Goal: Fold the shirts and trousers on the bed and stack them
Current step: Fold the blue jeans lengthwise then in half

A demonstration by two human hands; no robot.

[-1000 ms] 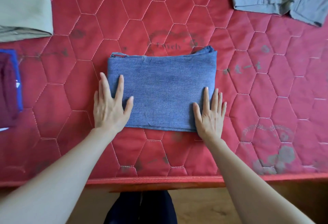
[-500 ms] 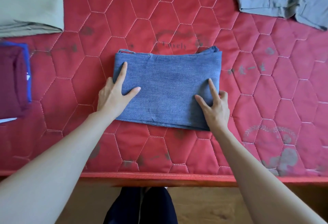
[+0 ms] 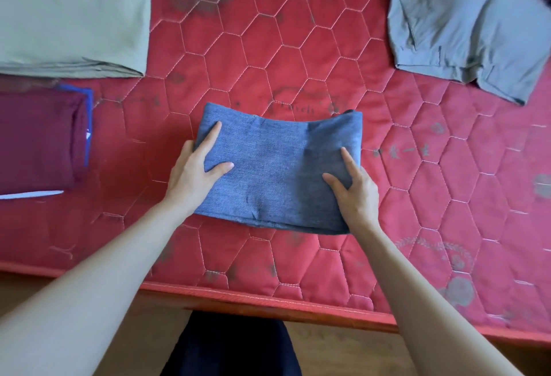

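Folded blue denim trousers [image 3: 277, 167] sit in the middle of the red quilted mattress [image 3: 298, 47]. My left hand [image 3: 196, 173] grips their left edge, thumb and forefinger on top and the other fingers tucked under. My right hand [image 3: 354, 191] grips the right edge the same way. The denim bows slightly between the hands. A folded pale green garment [image 3: 74, 21] lies at the far left. Below it sits a folded maroon garment [image 3: 38, 140] on a blue one. A crumpled grey garment [image 3: 465, 24] lies at the far right, unfolded.
The mattress's front edge [image 3: 268, 295] runs across the lower view above a wooden bed frame. My dark-clothed legs [image 3: 232, 346] stand against it. Bare mattress lies between the denim and the other garments.
My hands went from lying flat on the denim to gripping its left and right edges. The bundle now bows and looks slightly raised. The view has tilted back, showing more of the bed.
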